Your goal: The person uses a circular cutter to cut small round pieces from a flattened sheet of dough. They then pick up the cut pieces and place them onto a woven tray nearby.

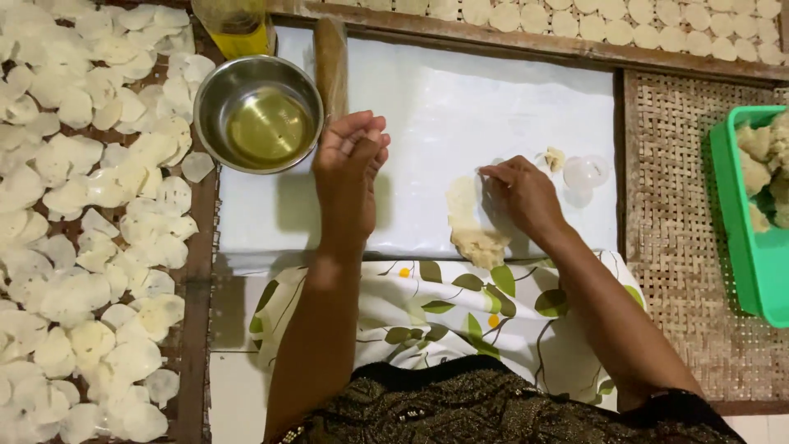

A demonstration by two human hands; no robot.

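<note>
right hand (519, 193) pinches edge of flattened dough (470, 222) on white sheet (460, 115), peeling; left hand (349, 160) cupped, empty, oil bowl (259, 115) at ten o'clock for greasing.

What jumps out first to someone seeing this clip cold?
The pale discs spread thickly over the mat on the left catch the eye first. At centre, the right hand presses a dough lump on a white sheet, while the left hand hovers beside a steel bowl of oil. A green tub sits far right.
</note>
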